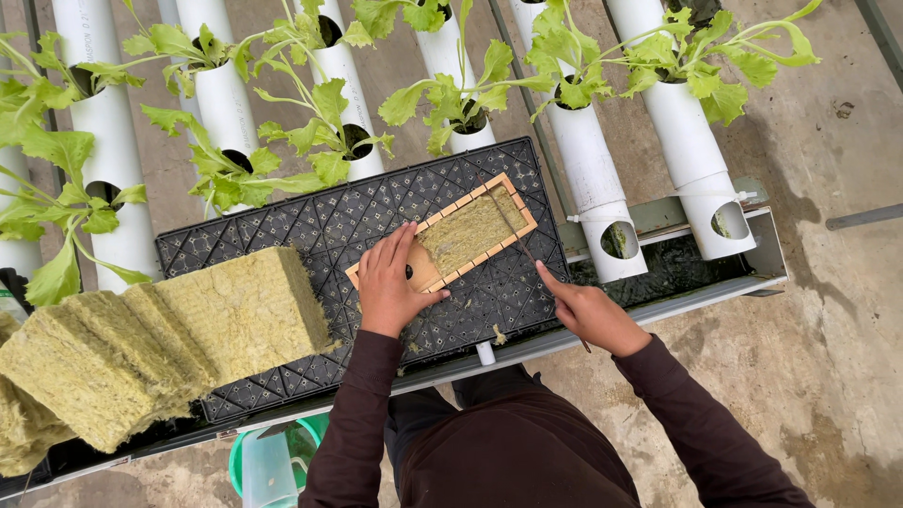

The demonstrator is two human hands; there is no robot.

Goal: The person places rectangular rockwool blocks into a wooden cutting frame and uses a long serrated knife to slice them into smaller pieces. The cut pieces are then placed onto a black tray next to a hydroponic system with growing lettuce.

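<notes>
A small wooden frame (pixel 515 208) lies tilted on a black plastic grid tray (pixel 329 221). A yellow-green slab of fibrous growing wool (pixel 467 232) fills its upper part. My left hand (pixel 388 282) presses on the frame's lower left end, fingers spread over the wood. My right hand (pixel 585 309) sits just right of the frame, gripping a thin blade or rod whose tip reaches the frame's edge; its other end pokes out behind the hand.
A stack of thick wool slabs (pixel 141 343) leans on the tray's left part. White pipes (pixel 588 160) with leafy green seedlings (pixel 320 132) run behind it. A grey gutter (pixel 715 287) runs along the pipe ends. A green bucket (pixel 282 461) stands below, on the concrete floor (pixel 828 357).
</notes>
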